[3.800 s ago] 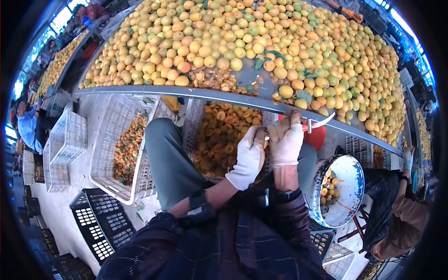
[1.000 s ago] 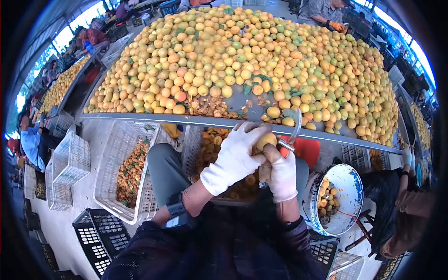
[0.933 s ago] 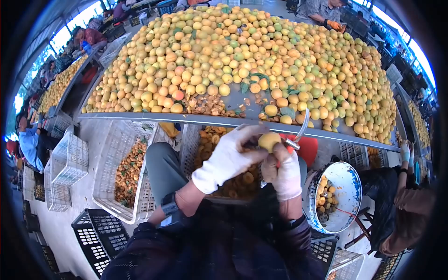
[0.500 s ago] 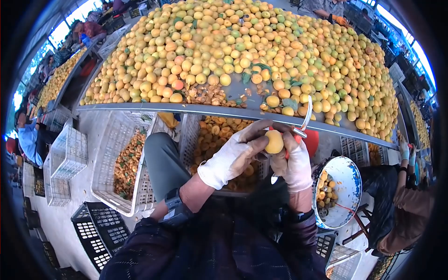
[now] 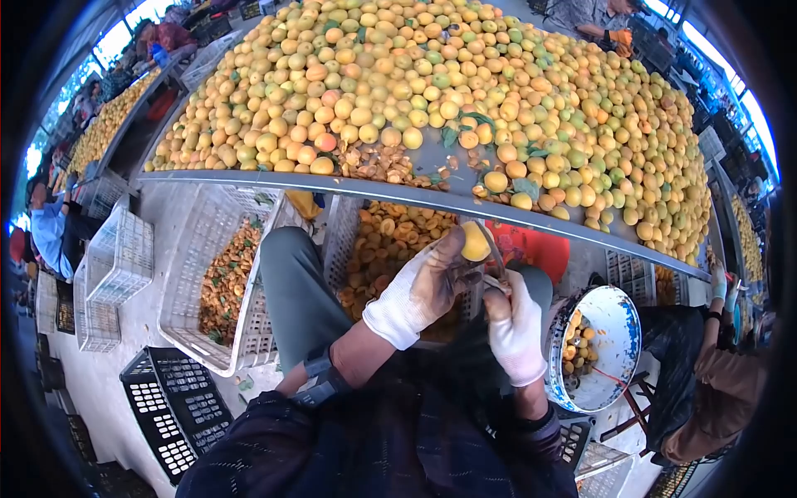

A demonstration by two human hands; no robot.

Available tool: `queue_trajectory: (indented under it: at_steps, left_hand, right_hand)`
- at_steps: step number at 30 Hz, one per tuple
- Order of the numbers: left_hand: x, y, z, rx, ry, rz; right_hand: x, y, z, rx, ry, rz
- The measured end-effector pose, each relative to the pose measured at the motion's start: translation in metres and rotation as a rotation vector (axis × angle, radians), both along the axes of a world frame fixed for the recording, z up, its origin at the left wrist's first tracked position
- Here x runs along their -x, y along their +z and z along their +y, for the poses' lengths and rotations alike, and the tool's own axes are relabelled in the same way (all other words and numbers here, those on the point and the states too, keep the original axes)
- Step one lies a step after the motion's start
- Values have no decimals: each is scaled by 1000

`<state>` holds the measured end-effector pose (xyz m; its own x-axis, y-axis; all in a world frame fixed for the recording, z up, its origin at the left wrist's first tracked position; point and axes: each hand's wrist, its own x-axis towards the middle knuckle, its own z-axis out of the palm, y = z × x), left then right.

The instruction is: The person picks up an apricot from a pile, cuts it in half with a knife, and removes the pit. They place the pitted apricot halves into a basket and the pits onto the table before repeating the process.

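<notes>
My left hand [image 5: 425, 286], in a white glove, holds a yellow apricot [image 5: 475, 241] just below the metal edge of the sorting table [image 5: 332, 187]. My right hand [image 5: 515, 325], also gloved, grips a small knife [image 5: 493, 253] whose blade is pressed against the apricot. Both hands hover over a white crate of halved apricots [image 5: 383, 249] between my knees. A big heap of whole apricots [image 5: 432, 83] covers the table in front of me.
A white crate with pits [image 5: 222, 278] sits at my left knee, black crates [image 5: 170, 402] on the floor. A blue-rimmed bowl [image 5: 599, 344] with fruit stands at my right. Another person's arm [image 5: 714, 382] is at the right; other people sit at the far left.
My hands went to the table, my left took an apricot, and both dropped back over the crate. The knife blade, raised half a second ago, now lies against the fruit.
</notes>
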<state>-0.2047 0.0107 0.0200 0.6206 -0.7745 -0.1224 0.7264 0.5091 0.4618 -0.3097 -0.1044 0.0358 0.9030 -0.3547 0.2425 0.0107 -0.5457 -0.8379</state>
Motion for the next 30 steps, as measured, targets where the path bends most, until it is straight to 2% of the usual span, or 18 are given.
queue_trajectory:
  at_steps: [8, 11, 13, 17, 20, 22, 23, 25, 26, 27, 29, 30]
  left_hand:
    - [9, -11, 0, -54, 10, -1]
    - [12, -10, 0, -136, 94, 32]
    - [13, -10, 2, -51, -14, 134]
    - [11, -18, -1, -23, -19, 157]
    - [4, -8, 10, -94, 0, 33]
    - [-5, -1, 18, -427, -69, -375]
    - [-2, -1, 16, -425, -64, -379]
    - [7, -2, 6, -160, 46, -273]
    - [12, -1, 5, -45, 14, -222]
    - [15, -3, 3, -44, 12, -224]
    - [19, -8, -3, 83, -13, -58]
    - [18, -7, -2, 57, -24, -77]
  right_hand:
    - [0, -9, 14, 85, -98, 0]
    - [1, -7, 16, 129, -122, 83]
    - [2, -7, 16, 123, -80, 110]
    - [4, -6, 12, 139, -73, 93]
    - [10, -6, 1, 45, 36, 147]
    - [11, -4, -5, -150, 141, 171]
    - [11, -6, -2, -146, 145, 166]
    - [10, -16, 7, -112, 14, 32]
    - [11, -22, 8, -336, 13, 129]
    - [10, -23, 11, -336, 12, 127]
    - [7, -23, 16, -246, -3, 42]
    - [7, -18, 15, -218, 14, 46]
